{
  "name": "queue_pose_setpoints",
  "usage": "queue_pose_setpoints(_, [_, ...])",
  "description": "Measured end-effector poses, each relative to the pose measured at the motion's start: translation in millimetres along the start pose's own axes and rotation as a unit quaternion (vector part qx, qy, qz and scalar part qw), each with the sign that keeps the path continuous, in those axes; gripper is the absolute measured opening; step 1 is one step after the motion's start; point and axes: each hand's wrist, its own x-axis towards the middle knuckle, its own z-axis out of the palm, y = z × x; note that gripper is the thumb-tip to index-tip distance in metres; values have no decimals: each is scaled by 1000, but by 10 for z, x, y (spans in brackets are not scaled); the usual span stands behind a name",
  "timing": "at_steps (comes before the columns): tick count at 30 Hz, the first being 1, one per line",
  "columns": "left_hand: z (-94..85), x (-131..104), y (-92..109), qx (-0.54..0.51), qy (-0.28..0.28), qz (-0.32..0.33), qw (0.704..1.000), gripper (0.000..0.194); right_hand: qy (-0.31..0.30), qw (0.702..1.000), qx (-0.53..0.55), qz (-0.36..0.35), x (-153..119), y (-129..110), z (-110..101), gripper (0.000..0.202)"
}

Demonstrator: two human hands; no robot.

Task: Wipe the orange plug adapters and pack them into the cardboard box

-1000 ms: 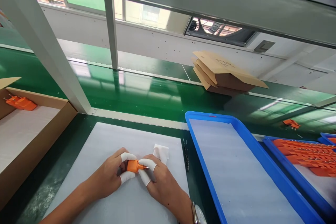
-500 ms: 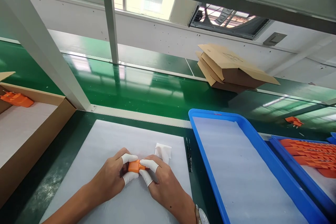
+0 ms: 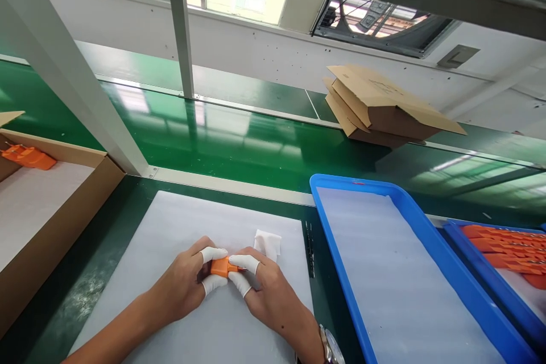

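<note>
An orange plug (image 3: 219,267) is held level between my two hands, low over a white foam sheet (image 3: 179,227). My left hand (image 3: 186,280) pinches its left end between thumb and forefinger. From the other side, my right hand (image 3: 273,287) closes thumb and fingers on the right end, hiding most of it. White finger cots cover the gripping fingertips of both hands. Just beyond the right fingers, a crumpled white cloth (image 3: 268,243) lies on the sheet.
A blue tray (image 3: 318,205) lined with white foam stands to the right. Beyond it, another blue tray holds rows of orange plugs (image 3: 507,247). At left is a cardboard box (image 3: 89,199) with an orange plug (image 3: 32,156). Folded cartons (image 3: 384,105) lie behind the green belt (image 3: 239,148).
Both hands keep their pinch on the orange plug, with little movement. The view has shifted slightly. A loose orange plug on the green surface at far right is no longer seen.
</note>
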Motion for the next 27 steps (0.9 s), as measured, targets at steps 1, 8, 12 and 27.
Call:
queue_pose_setpoints(1, [-2, 1, 6, -4, -2, -4, 1000, 34, -3, 1000, 5, 2, -4, -4, -5, 32])
queue_pose_setpoints(8, [-10, -3, 32, -13, -9, -16, 1000, 30, 1, 1000, 14, 0, -12, -29, -5, 32])
queue_pose_setpoints(12, [-5, 3, 23, -14, -12, -17, 1000, 28, 20, 1000, 10, -8, -4, -15, 18, 26])
queue_pose_setpoints(27, [-6, -18, 104, -9, 5, -47, 999, 26, 43, 999, -19, 3, -39, -50, 104, 23])
